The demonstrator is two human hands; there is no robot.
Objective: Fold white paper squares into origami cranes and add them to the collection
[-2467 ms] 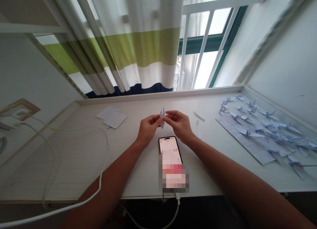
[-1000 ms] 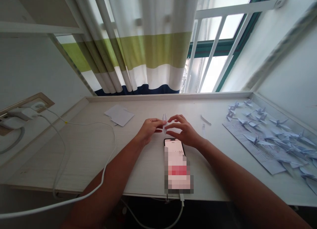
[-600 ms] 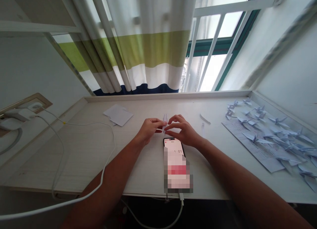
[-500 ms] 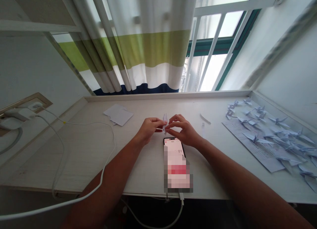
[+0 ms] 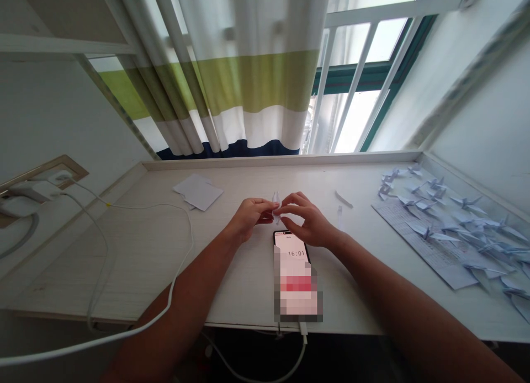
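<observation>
A small, narrow piece of folded white paper [image 5: 277,200] stands upright between my hands, above the table just beyond the phone. My left hand [image 5: 250,216] pinches it from the left, thumb and fingers closed on its middle. From the right, my right hand [image 5: 306,220] has its fingertips on the same paper, with the index finger across it and the thumb lower, near its bottom end. The fingertips partly cover the paper, so its exact folds cannot be made out.
A phone [image 5: 293,261] showing 16:01 lies close below my hands, its white cable [image 5: 304,339] hanging over the front edge. Paper sheets [image 5: 202,192] lie at left. Folded paper cranes [image 5: 428,232] crowd the right side, some on a printed sheet [image 5: 447,270]. Paper strips [image 5: 343,198] lie nearby.
My right thumb has drawn slightly away from the index finger, down and right. The folded paper and my left hand have hardly moved.
</observation>
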